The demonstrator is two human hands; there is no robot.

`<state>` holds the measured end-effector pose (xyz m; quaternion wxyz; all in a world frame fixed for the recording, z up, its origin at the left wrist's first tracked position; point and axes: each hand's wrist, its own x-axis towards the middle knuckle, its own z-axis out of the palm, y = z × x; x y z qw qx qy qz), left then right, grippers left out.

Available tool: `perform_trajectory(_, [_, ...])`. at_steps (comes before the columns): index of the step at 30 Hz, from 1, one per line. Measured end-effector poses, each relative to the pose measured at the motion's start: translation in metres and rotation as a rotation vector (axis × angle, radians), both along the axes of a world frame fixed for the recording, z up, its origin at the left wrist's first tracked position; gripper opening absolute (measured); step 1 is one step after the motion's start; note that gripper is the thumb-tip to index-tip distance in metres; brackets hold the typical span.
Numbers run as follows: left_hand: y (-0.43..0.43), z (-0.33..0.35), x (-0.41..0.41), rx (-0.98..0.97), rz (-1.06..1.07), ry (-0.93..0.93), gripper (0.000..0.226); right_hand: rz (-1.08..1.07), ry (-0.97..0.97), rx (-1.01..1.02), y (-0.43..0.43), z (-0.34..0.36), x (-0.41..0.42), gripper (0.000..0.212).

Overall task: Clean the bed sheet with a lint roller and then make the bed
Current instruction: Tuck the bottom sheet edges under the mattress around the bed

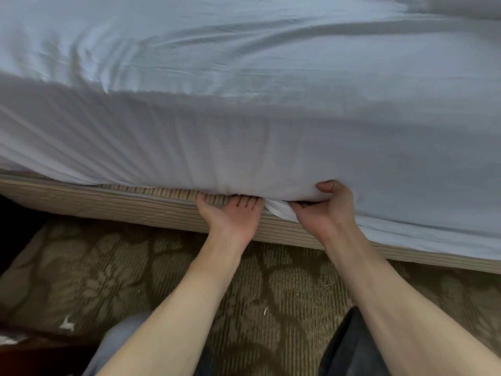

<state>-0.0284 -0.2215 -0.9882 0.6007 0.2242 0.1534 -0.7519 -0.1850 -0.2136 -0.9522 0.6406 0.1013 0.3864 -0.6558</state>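
- While soft, light, wrinkle-prone, bed sheet (244,118) drapes top and side; take it at hem.
- right hand (328,206) pinches hem fold, thumb on top.
- left hand (230,217) flat, empty, fingertips tucked above base (108,207).

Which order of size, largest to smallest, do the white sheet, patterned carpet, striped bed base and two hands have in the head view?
1. white sheet, over half the picture.
2. patterned carpet.
3. striped bed base, a narrow band.
4. left hand and right hand: look alike, not ranked.
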Motion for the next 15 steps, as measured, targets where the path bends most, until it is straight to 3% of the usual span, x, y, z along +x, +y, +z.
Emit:
perform_trajectory(4, [-0.004,-0.001,-0.012,-0.024,0.034,0.020,0.081,0.084,0.022,0.012,0.001,0.003,-0.008,0.054])
perform_trajectory(10, [0.000,0.007,-0.004,-0.067,-0.040,-0.017,0.069,0.197,0.079,0.055,0.002,0.005,-0.019,0.061])
perform_trajectory(15, [0.016,0.008,-0.016,0.083,-0.131,-0.137,0.091,0.164,0.086,0.046,0.002,0.004,-0.014,0.050])
